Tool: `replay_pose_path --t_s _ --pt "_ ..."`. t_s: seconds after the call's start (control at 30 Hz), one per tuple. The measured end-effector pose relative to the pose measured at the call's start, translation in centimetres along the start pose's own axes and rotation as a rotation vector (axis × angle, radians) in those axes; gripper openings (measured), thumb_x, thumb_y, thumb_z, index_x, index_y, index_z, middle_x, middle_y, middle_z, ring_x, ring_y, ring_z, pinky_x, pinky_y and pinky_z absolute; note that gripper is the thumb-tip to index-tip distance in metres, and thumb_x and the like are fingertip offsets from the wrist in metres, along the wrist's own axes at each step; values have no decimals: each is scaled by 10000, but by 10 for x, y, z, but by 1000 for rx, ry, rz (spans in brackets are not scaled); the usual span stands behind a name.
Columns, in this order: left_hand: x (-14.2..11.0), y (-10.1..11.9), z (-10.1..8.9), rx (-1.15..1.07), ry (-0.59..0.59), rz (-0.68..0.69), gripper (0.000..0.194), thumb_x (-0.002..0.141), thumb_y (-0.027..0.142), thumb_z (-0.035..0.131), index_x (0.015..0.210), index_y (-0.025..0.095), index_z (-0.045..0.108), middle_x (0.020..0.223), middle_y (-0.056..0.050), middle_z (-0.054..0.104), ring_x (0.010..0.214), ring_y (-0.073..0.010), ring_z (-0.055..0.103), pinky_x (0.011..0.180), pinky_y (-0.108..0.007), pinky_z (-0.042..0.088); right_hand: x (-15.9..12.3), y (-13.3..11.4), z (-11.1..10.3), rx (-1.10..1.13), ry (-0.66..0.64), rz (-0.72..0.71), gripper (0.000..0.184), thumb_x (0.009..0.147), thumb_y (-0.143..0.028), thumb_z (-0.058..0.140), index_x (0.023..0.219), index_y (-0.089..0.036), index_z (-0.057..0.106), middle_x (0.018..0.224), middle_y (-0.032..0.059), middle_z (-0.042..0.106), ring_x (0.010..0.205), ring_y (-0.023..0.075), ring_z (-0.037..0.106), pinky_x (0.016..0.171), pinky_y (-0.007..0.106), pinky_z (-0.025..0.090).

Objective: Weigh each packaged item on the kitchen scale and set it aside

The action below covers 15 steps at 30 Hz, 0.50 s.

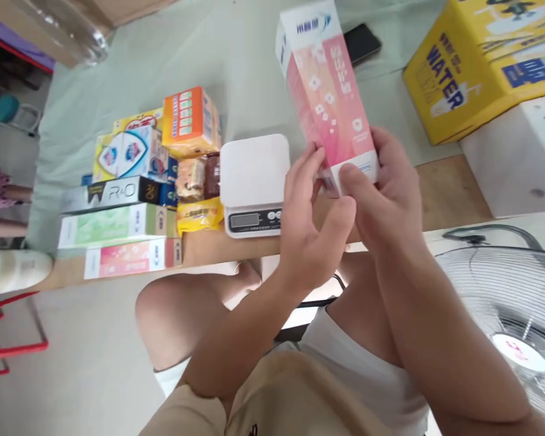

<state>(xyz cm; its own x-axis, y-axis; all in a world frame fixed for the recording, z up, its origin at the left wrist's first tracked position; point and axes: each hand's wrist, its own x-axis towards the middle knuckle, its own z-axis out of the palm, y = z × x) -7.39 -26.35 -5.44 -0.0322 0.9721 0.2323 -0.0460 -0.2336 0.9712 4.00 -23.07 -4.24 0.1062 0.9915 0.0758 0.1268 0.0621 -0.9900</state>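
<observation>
A pink and white toothpaste box (336, 97) is held tilted above the table, its lower end toward me. My right hand (390, 188) grips that lower end, thumb on the front face and fingers round the right side. My left hand (306, 212) is at the lower left corner, curled fingers against the side and thumb near the bottom end. Just left of my hands is a white kitchen scale (254, 172) with a bare platform; my left hand covers part of its control panel.
Left of the scale are an orange box (191, 121), a soap pack (129, 154), a yellow packet (200, 216), a black-and-silver box (113, 194), a green box (113, 225) and another pink box (131, 258). A phone (362, 43), yellow carton (454, 79) and fan (504, 303) are rightward.
</observation>
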Motion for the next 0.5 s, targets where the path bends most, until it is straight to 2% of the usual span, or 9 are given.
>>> replay_pose_path --t_s 0.07,0.13,0.2,0.23,0.33,0.43,0.5 --pt "-11 11 -40 28 88 54 410 996 577 655 1349 369 644 1563 -32 551 1539 -296 480 1238 -463 449 -15 -3 12 88 -102 -69 504 950 -460 680 1411 -280 584 1365 66 716 1147 250 734 901 413 661" --pt "-24 20 -87 53 323 126 380 909 574 757 1231 381 698 1395 0 621 1410 -262 556 1189 -416 458 -31 -6 28 130 -254 -80 513 974 -537 676 1419 -292 599 1316 58 738 1134 250 747 893 411 675" --pt "-39 30 -133 2 561 180 333 853 519 795 1139 358 739 1305 16 618 1326 -223 572 1134 -360 478 -47 -10 47 154 -453 -96 479 1002 -515 655 1416 -278 612 1279 60 761 1089 236 763 854 400 687" --pt "-48 36 -152 -50 652 200 344 851 545 766 1129 343 753 1257 11 613 1250 -209 593 1089 -343 505 -54 -13 59 158 -549 -123 451 1010 -479 648 1406 -265 623 1286 65 766 1084 230 766 842 393 690" --pt "-71 50 -190 -118 822 262 361 919 551 619 1116 301 789 1179 -4 617 1143 -182 609 1017 -303 545 -66 -21 97 117 -733 -242 388 1015 -412 630 1364 -244 658 1352 75 754 1131 221 759 845 368 687" --pt "-84 51 -218 -118 1066 321 347 950 481 518 982 287 804 1121 -10 664 1123 -190 628 1055 -318 543 -72 -28 140 44 -800 -295 367 1013 -442 626 1330 -261 672 1321 62 748 1121 221 743 836 369 675" --pt "-89 45 -244 -72 1193 322 381 948 488 484 936 282 804 1075 -24 704 1092 -211 645 1058 -353 540 -77 -31 170 5 -781 -279 340 1008 -453 628 1288 -264 659 1291 64 734 1045 209 728 820 372 664"
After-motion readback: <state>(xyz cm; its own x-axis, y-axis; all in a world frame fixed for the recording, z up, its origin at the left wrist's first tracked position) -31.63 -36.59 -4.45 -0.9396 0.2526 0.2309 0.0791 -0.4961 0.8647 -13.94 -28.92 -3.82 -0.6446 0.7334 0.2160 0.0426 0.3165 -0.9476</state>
